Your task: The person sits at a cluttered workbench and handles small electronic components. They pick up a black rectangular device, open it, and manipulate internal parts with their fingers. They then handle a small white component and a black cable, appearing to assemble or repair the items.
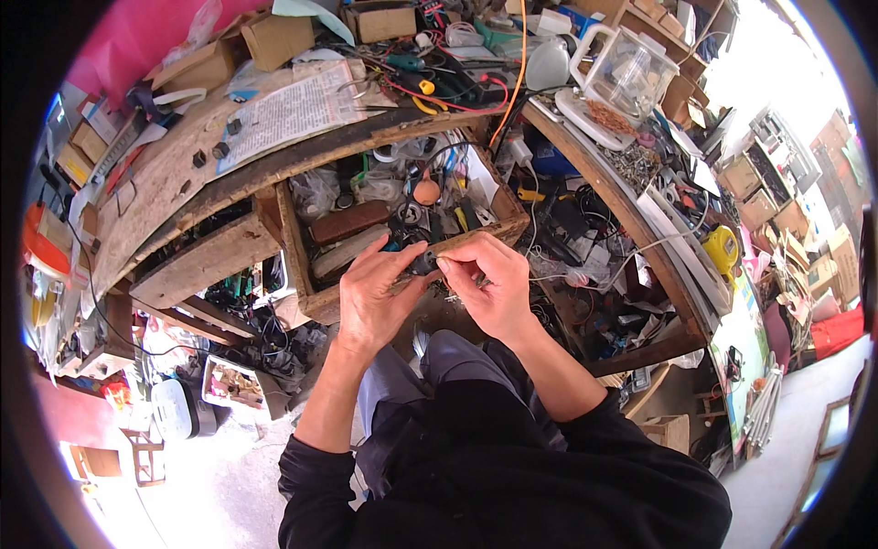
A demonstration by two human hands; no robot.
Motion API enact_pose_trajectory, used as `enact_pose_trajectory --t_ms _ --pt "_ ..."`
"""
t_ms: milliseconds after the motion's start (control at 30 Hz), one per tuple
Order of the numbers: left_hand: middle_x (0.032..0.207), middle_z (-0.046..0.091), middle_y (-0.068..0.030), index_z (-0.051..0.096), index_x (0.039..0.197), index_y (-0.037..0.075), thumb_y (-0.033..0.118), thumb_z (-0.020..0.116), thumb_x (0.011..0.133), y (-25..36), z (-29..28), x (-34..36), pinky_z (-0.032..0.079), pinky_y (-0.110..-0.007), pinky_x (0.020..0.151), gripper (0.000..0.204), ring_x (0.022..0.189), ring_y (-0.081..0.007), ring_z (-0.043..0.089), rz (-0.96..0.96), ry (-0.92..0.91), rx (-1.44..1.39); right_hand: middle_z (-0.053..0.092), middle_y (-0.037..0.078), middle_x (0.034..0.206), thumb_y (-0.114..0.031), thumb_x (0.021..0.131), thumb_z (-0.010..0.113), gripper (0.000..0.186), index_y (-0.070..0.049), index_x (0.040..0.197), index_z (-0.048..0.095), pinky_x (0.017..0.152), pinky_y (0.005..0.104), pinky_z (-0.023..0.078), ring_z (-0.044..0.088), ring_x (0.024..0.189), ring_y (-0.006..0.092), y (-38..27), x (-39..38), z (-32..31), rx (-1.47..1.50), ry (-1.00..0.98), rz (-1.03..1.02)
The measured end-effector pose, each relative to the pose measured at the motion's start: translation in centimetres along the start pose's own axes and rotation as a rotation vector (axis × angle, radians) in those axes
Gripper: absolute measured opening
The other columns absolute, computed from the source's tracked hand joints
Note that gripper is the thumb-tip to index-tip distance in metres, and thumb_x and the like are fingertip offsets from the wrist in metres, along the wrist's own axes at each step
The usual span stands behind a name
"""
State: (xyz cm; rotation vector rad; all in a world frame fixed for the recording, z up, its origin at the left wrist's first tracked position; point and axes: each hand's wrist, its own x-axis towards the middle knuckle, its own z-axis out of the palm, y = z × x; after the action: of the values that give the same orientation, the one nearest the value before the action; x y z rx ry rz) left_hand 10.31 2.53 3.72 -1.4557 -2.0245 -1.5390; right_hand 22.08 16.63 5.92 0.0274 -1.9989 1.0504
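Observation:
Above the front edge of an open wooden drawer (501,231), my two hands meet around a small dark round part (424,263). My left hand (370,291) grips it from the left between thumb and fingers. From the other side, the thumb and fingertips of my right hand (497,282) pinch at its right edge; whether they also hold something tiny cannot be seen. The part is too small and too covered to name. Just behind my hands, the drawer holds a brown oblong case (349,221), an orange-brown bulb-shaped thing (426,190), cables and hand tools.
A printed sheet (297,114) and small black blocks (219,151) lie on the worn bench top. Pliers with yellow handles (428,103) and red test leads are at the back. A clear jug (626,73) stands at the right, a yellow tape measure (722,249) farther along.

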Motion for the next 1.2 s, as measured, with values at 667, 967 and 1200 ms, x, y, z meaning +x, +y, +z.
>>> enact_pose_trajectory --t_ms 667,967,1200 --pt "0.091 0.075 -0.0112 0.074 0.116 0.007 0.001 0.081 0.073 -0.7 -0.4 -0.7 0.048 -0.05 0.108 0.044 0.088 -0.0272 0.073 0.051 -0.023 0.041 0.065 0.006 0.079 0.004 0.081 0.074 0.012 -0.002 0.09 0.068 0.052 0.0286 0.044 0.055 0.055 0.0151 -1.0 0.1 -0.6 -0.15 -0.054 -0.014" --pt "0.087 0.074 -0.0095 0.072 0.118 0.01 0.003 0.08 0.074 -0.6 -0.4 -0.8 0.05 -0.049 0.106 0.045 0.083 -0.0267 0.072 0.067 -0.019 0.037 0.069 0.005 0.083 0.006 0.077 0.077 0.019 -0.004 0.091 0.071 0.051 0.025 0.045 0.057 0.057 0.0128 -0.1 -0.7 -0.1 -0.081 -0.004 -0.074" --pt "0.09 0.074 -0.0091 0.072 0.118 0.01 0.003 0.081 0.073 -0.8 -0.5 -0.9 0.049 -0.05 0.106 0.047 0.086 -0.0267 0.072 0.08 -0.027 0.076 0.067 0.006 0.08 0.002 0.08 0.077 0.016 -0.004 0.094 0.072 0.051 0.0272 0.045 0.056 0.055 0.0147 -0.2 -0.4 -0.5 -0.114 -0.075 -0.047"
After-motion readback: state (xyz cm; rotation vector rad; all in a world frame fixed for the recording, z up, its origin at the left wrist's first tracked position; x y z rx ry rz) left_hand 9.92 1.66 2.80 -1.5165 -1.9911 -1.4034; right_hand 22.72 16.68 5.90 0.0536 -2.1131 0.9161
